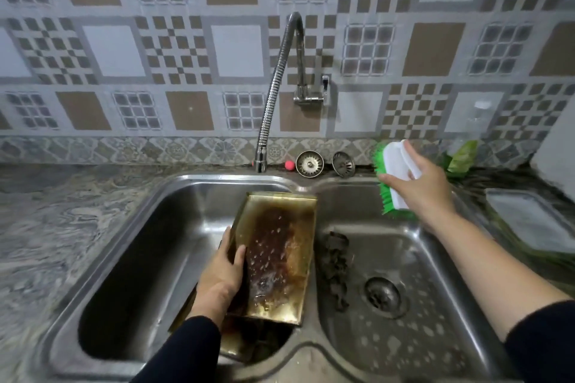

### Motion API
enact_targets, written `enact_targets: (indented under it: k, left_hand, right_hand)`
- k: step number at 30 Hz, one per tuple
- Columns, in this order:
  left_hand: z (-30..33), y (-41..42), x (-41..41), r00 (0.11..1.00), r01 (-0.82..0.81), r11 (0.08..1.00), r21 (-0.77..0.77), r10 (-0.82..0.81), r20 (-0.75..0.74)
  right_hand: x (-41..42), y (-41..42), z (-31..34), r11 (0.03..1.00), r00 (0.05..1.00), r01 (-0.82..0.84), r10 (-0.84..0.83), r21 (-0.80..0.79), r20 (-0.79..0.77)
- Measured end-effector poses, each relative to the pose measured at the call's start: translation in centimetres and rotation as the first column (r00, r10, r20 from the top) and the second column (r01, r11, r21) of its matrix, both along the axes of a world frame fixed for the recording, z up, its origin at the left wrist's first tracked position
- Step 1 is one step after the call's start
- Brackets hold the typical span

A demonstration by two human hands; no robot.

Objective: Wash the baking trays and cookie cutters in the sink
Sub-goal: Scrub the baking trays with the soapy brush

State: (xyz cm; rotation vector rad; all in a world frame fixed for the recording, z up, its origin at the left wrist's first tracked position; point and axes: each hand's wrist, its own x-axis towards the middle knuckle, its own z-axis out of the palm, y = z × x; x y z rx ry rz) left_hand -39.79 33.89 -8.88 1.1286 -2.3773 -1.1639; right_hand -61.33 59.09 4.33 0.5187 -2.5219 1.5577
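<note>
At the sink's [174, 361] near rim, a second tray [236, 342] lies low in the left basin under the one in hand. The left hand [222, 274] curls round the left edge of a rectangular metal baking tray [280, 255], thumb on its burnt, wet face, tilting it against the divider. Wet metal may slip from that one-handed hold and clatter down. Dark, thin-walled cookie cutters [336, 270] lie heaped in the right basin beside the drain [382, 295]. Farther back, at the right basin's far rim, the right hand [417, 186] grips a white-backed brush [395, 177] with stiff green bristles. A ribbed faucet [273, 96] arches over the left basin.
</note>
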Motion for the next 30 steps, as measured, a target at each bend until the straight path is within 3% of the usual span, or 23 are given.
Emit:
enact_targets:
  k: [5,10,14,17,20,23,30]
  left_hand:
    - [-3.5,-4.1,4.1,0.981,-0.103,0.993,0.051,0.094,0.168]
    - [-5.3,-6.5,4.9,0.915,-0.051,0.996,0.068,0.019,0.404]
    - [-5.9,-6.8,4.3,0.888,-0.087,0.993,0.078,0.042,0.457]
    - [-6.5,-7.1,4.3,0.860,-0.111,0.992,0.061,0.066,0.506]
    - [-6.0,-6.8,4.2,0.817,-0.099,0.994,-0.045,0.107,0.566]
    - [-4.0,-5.8,2.8,0.793,-0.100,0.982,-0.162,0.177,0.583]
    - [3.1,2.3,-8.4,0.935,0.189,0.892,-0.410,-0.036,0.351]
  right_hand:
    - [-0.2,0.0,-3.5,0.999,0.999,0.026,-0.027,0.045,0.029]
    - [0.2,-0.1,-6.1,0.997,0.998,0.021,-0.025,0.074,0.052]
    - [0.8,-0.2,-7.0,0.986,0.998,0.008,-0.019,0.166,0.066]
    - [1.5,-0.4,-7.3,0.943,0.999,0.000,-0.016,0.332,0.046]
    - [2.6,-0.3,-7.2,0.819,1.000,-0.023,0.011,0.574,0.024]
    - [3.3,0.3,-7.5,0.682,0.998,-0.030,0.062,0.730,-0.017]
    - [2.9,3.6,-7.2,0.617,0.988,-0.147,0.122,0.773,0.090]
